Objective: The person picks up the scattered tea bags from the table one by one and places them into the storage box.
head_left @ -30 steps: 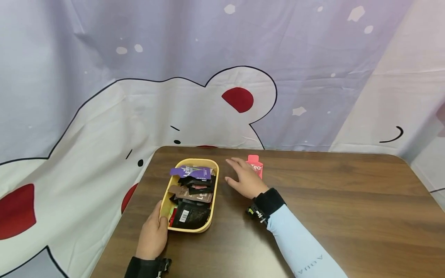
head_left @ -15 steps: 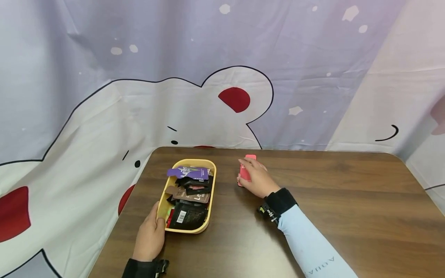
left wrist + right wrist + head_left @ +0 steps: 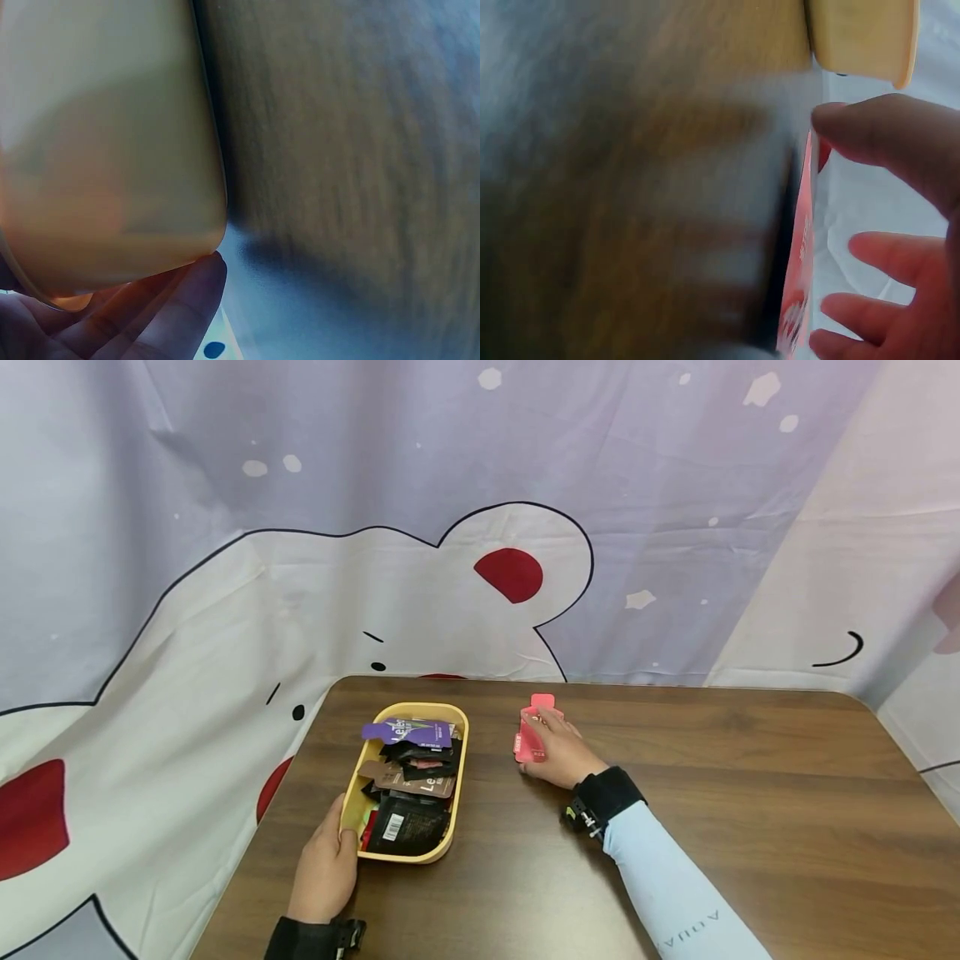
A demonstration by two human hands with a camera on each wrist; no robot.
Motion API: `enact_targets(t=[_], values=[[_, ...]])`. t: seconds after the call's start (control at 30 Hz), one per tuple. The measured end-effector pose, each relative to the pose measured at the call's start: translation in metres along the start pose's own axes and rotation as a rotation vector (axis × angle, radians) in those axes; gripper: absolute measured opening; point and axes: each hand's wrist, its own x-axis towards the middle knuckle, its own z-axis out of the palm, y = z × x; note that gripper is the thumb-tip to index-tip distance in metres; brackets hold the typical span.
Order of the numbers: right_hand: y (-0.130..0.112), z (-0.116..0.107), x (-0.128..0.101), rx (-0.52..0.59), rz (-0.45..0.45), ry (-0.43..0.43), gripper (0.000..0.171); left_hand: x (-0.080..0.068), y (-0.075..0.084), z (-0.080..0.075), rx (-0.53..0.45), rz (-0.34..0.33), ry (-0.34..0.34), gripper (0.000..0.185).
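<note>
My left hand [image 3: 326, 866] holds a yellow plastic basket [image 3: 459, 802] by its near left corner; in the left wrist view, fingers [image 3: 191, 300] lie against the outer wall [image 3: 112, 150]. Inside the basket are a purple packet [image 3: 420, 733], a brown packet [image 3: 423, 783] and several black sachets [image 3: 412, 828]. To the right, my right hand [image 3: 562, 752] is spread over a pink tea packet [image 3: 531, 745] on the table, partly covering it. In the right wrist view the pink packet [image 3: 799, 255] appears nearly edge-on below the loosely extended fingers; whether they touch it I cannot tell.
The brown wooden table [image 3: 712, 827] extends to the right of both hands. A printed curtain [image 3: 637, 527] hangs just behind its far edge. The basket's end [image 3: 862, 37] shows at the top of the right wrist view.
My right hand has moved right, away from the basket, and come over the pink tea packet. The packet now sits slightly further left. The left hand stays at the basket.
</note>
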Motion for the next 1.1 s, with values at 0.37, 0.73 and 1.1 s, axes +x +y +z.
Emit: enact_targets(t=[0.37, 0.73, 1.1], values=[[-0.001, -0.001, -0.001, -0.048, 0.042, -0.027, 0.076, 0.0, 0.001, 0.0, 0.004, -0.015, -0.007, 0.056], [-0.003, -0.003, -0.001, -0.005, 0.046, 0.002, 0.07, 0.0, 0.0, 0.001, -0.006, -0.002, -0.003, 0.056], [-0.003, -0.014, 0.003, 0.112, 0.022, 0.245, 0.046, -0.001, 0.002, 0.0, 0.001, -0.002, -0.004, 0.056]])
